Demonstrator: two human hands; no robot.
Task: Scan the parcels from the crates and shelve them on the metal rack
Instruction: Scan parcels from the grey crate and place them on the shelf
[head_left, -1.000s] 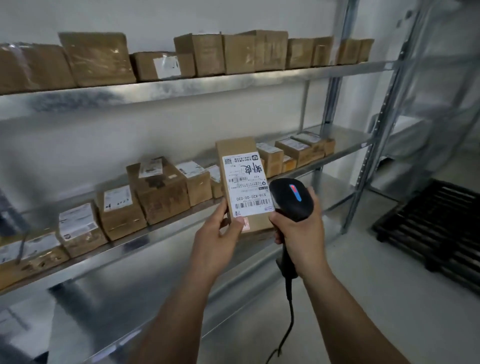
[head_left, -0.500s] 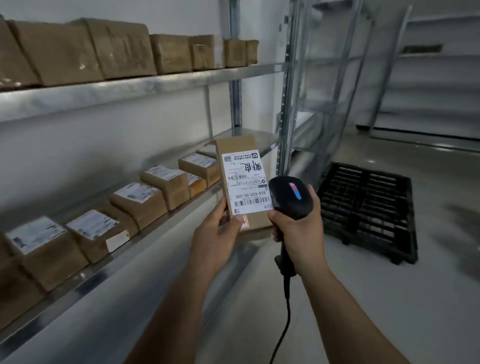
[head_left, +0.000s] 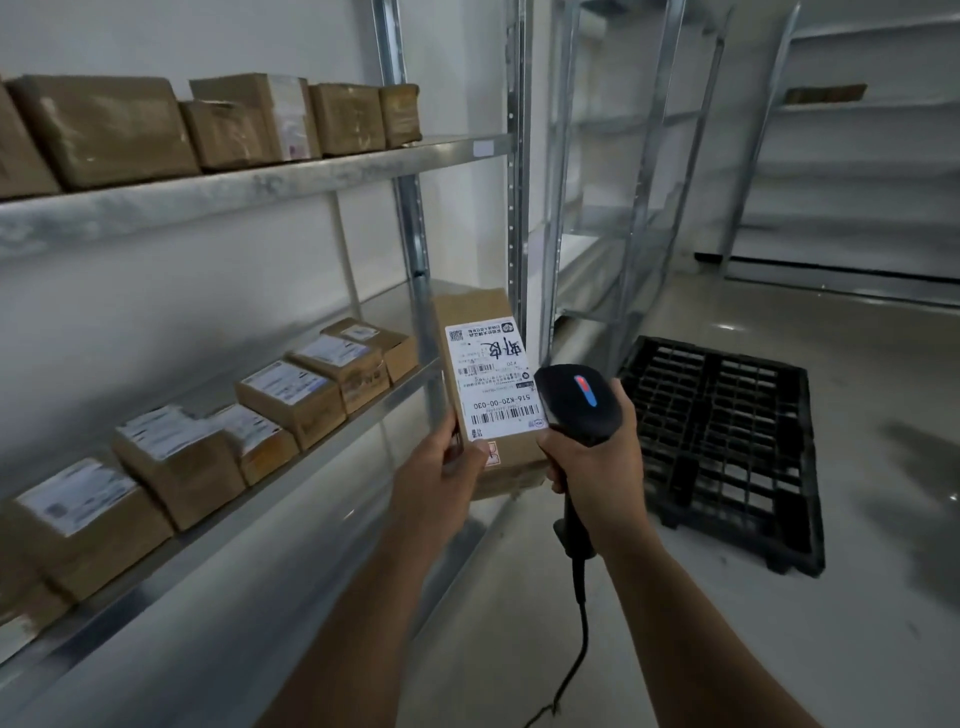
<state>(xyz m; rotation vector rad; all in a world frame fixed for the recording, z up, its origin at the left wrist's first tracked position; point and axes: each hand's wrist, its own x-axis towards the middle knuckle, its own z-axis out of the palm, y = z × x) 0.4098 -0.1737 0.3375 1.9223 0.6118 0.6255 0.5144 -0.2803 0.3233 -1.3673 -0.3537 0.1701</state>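
**A:** What is cut off or hard to read, starting from the left?

**B:** The leftmost boxes on the metal rack (head_left: 260, 187) run out of the picture. The upper-shelf parcels (head_left: 104, 130) show plain brown sides, and the labels on the middle-row parcels (head_left: 291, 400) are too blurred to read. The left hand (head_left: 441, 473) shows only its thumb, since its fingers are behind the box. On the right hand (head_left: 597, 467) the trigger finger is hidden, and the cable (head_left: 582, 639) leaves by the bottom edge.

**A:** Where is there room?

**B:** A short bare stretch of the middle shelf lies between the last box and the upright. The lower shelf (head_left: 208, 623) below it is a broad bare sheet. Right of the arms, open floor (head_left: 779, 649) reaches a black pallet (head_left: 727, 441), with more racks (head_left: 649, 156) behind it.

**A:** And the parcel itself?

**B:** The parcel (head_left: 475, 306) is a slim brown carton held upright in the air in front of the rack's upright, beside the right end of the middle shelf. The left hand pinches its lower left corner. Its white label (head_left: 493, 384) faces the camera upside down, with a barcode near the bottom. The right hand is wrapped round the handle of the scanner (head_left: 579, 402). The scanner's head sits just at the label's lower right corner, but I cannot tell whether they touch.
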